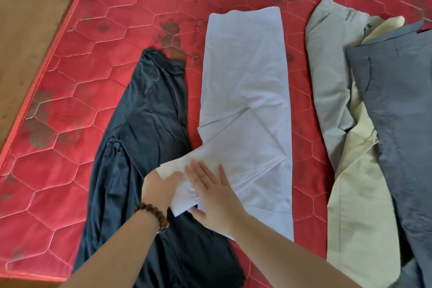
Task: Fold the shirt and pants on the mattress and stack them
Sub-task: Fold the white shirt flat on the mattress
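Head view, looking down on a red quilted mattress with a hexagon stitch pattern and dark blotches, its corded edge running diagonally along the left of the frame. At centre, a white shirt laid flat as a long narrow strip, reaching from upper centre down to lower centre. At its lower left corner, a sleeve or flap turned across toward the left. Left hand, a beaded bracelet on its wrist, gripping the edge of that white flap, fingers tucked under the cloth. Right hand lying flat on the same part of the shirt, fingers straight and spread, pressing the fabric down. Just left of the shirt, partly under both forearms, a dark blue-grey garment spread loosely and wrinkled. At right of frame, well apart from the shirt, three pairs of pants overlapping: light grey pants, cream pants and dark grey pants, the last on top.
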### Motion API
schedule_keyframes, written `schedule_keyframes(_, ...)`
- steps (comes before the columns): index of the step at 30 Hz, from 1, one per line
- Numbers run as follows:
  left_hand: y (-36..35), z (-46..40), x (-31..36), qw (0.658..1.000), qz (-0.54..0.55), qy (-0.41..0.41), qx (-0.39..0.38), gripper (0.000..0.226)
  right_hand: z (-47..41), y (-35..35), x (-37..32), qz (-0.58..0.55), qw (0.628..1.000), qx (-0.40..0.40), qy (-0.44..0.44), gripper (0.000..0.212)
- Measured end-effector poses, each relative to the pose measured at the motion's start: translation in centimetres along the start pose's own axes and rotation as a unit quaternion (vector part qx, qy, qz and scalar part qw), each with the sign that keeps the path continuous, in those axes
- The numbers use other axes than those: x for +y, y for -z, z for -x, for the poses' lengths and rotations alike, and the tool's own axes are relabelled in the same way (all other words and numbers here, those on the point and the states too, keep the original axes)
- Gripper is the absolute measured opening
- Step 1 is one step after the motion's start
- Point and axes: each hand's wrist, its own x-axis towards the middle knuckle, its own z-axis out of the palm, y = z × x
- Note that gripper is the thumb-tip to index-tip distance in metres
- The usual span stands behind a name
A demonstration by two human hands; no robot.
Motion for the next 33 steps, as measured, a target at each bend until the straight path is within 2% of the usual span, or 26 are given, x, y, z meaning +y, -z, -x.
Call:
schedule_keyframes(2, 0.7, 0.8, 0.8, 0.992, 0.097, -0.006, -0.074, 0.017, -0.1, 0.7, -1.7, -0.095, 0.992, 0.078, -0.012, 0.081)
schedule_keyframes(4, 1.2, 1.1, 2.0, 0.964, 0.226, 0.012, -0.139, 0.039, 0.0, 2.2, -2.6, -0.274, 0.949, 0.14, -0.061, 0.061)
schedule_keyframes(5, 1.4, 1.0, 2.7, 0.959, 0.242, 0.005, -0.147, 0.052, 0.0, 3.2, -2.6, -0.361, 0.911, 0.172, -0.097, 0.047)
schedule_keyframes(7, 1.0, 0.8, 3.9, 0.965, 0.225, -0.03, -0.132, 0.057, 0.0, 4.9, -1.6, -0.503, 0.8, 0.259, -0.198, 0.018)
schedule_keyframes(8, 0.4, 0.8, 4.4, 0.972, 0.2, -0.05, -0.116, 0.05, 0.0, 5.6, -0.3, -0.548, 0.741, 0.294, -0.253, 0.014)
schedule_keyframes(9, -0.4, 0.9, 4.7, 0.98, 0.157, -0.077, -0.095, 0.04, -0.1, 6.1, 1.4, -0.568, 0.7, 0.312, -0.302, 0.015)
schedule_keyframes(10, -1.3, 0.9, 4.8, 0.987, 0.091, -0.115, -0.069, 0.029, 0.0, 6.5, 3.4, -0.551, 0.693, 0.308, -0.348, 0.021)
schedule_keyframes(12, -3.3, 0.9, 4.6, 0.971, -0.089, -0.22, -0.022, 0.012, 0.8, 6.3, 7.3, -0.436, 0.742, 0.263, -0.435, 0.03)
schedule_keyframes(13, -4.2, 0.9, 4.4, 0.945, -0.162, -0.282, -0.009, 0.008, 1.5, 5.9, 8.8, -0.376, 0.766, 0.239, -0.464, 0.033)
schedule_keyframes(15, -5.9, 0.8, 3.8, 0.881, -0.263, -0.394, -0.008, 0.017, 2.8, 5.5, 10.5, -0.28, 0.793, 0.236, -0.486, 0.038)
schedule_keyframes(17, -7.5, 0.6, 3.4, 0.802, -0.354, -0.481, -0.029, 0.03, 3.6, 5.2, 11.6, -0.159, 0.833, 0.303, -0.435, 0.034)
schedule_keyframes(19, -9.2, 0.1, 2.9, 0.706, -0.467, -0.526, -0.084, 0.053, 3.6, 5.4, 12.8, -0.066, 0.881, 0.332, -0.33, 0.034)
schedule_keyframes(20, -9.9, -0.3, 2.8, 0.663, -0.514, -0.534, -0.106, 0.066, 3.5, 5.4, 13.5, -0.047, 0.906, 0.307, -0.288, 0.04)
schedule_keyframes(22, -10.9, -1.3, 2.7, 0.615, -0.576, -0.523, -0.129, 0.082, 2.8, 5.6, 14.5, -0.064, 0.937, 0.229, -0.256, 0.05)
schedule_keyframes(24, -11.4, -2.1, 2.7, 0.6, -0.607, -0.503, -0.137, 0.087, 2.1, 5.5, 15.1, -0.096, 0.942, 0.206, -0.248, 0.048)
schedule_keyframes(27, -11.2, -2.5, 2.6, 0.612, -0.608, -0.485, -0.144, 0.085, 1.0, 5.9, 15.8, -0.125, 0.916, 0.272, -0.268, 0.042)
schedule_keyframes(31, -10.5, -2.1, 2.9, 0.696, -0.543, -0.458, -0.104, 0.061, 0.0, 6.7, 15.9, -0.236, 0.867, 0.27, -0.346, 0.05)
schedule_keyframes(33, -10.6, -2.3, 3.6, 0.728, -0.524, -0.44, -0.046, 0.049, -0.2, 6.8, 15.8, -0.265, 0.859, 0.266, -0.348, 0.041)
